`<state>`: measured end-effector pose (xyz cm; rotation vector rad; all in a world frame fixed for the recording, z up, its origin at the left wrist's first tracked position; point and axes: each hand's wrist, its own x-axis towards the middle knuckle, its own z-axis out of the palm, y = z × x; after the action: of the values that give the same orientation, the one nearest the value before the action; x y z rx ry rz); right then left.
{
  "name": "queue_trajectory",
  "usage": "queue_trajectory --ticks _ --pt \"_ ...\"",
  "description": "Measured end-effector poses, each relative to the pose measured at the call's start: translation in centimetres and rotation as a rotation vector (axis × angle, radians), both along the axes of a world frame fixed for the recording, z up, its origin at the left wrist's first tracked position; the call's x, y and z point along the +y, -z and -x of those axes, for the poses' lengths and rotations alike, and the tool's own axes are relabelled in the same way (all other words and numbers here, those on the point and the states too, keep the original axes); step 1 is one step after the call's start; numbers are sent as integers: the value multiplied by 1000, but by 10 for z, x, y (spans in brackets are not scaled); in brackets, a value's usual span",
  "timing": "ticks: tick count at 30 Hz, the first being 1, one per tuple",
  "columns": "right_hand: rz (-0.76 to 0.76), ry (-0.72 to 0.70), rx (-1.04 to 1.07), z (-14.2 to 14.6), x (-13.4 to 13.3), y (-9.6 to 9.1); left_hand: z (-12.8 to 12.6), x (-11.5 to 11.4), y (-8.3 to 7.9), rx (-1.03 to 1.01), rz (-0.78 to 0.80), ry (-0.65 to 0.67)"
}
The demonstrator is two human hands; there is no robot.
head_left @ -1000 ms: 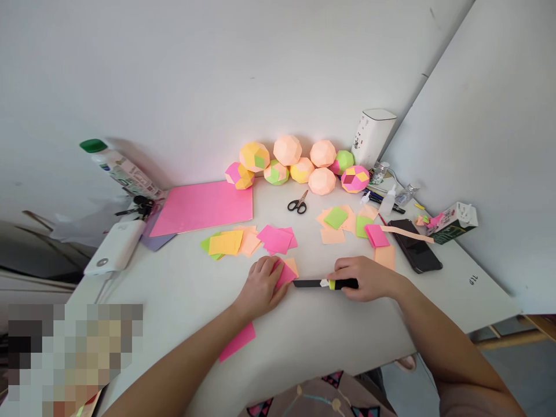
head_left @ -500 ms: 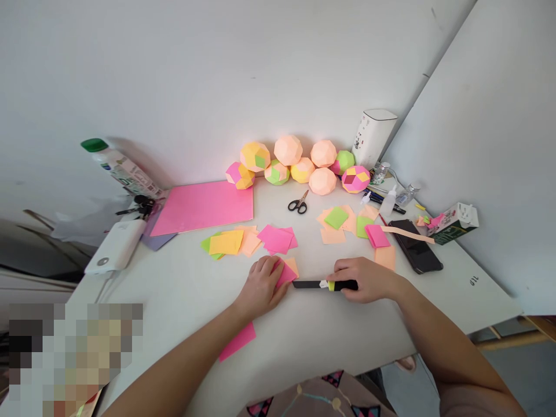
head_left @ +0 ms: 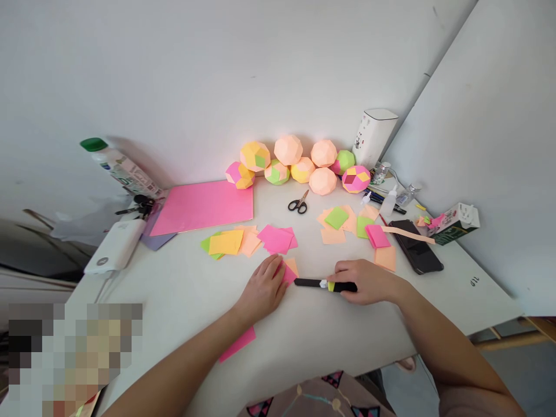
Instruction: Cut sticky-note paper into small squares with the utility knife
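A pink paper square (head_left: 289, 275) lies at the middle of the table, partly over a peach piece of paper (head_left: 292, 264). My left hand (head_left: 264, 285) rests on the pink square, with fingers together and bent, holding it against the tabletop; the fingers hide much of it. My right hand (head_left: 362, 281) is closed around the black and yellow handle of a utility knife (head_left: 310, 282). Its dark blade points left, with the tip at the right corner of the pink square. Another pink sheet (head_left: 238, 344) shows from under my left forearm.
Pink (head_left: 278, 238), yellow (head_left: 226, 242) and green (head_left: 336, 218) papers lie beyond my hands. Scissors (head_left: 298, 202) sit in front of several faceted paper balls (head_left: 322, 181). A pink board (head_left: 204, 204) is at the left. A phone (head_left: 417, 249) and a glue bottle (head_left: 388, 202) are at the right.
The knife has rolled in my right hand, so its blade looks narrower. My left hand's fingers and thumb have shifted slightly on the pink square.
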<state>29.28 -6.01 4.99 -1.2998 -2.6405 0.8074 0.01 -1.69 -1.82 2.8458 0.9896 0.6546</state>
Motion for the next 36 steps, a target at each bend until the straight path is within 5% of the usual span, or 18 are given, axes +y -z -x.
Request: queue_trajectory --ticks 36 --pt "-68 48 -91 23 -12 2 -4 -3 -11 -5 -15 0"
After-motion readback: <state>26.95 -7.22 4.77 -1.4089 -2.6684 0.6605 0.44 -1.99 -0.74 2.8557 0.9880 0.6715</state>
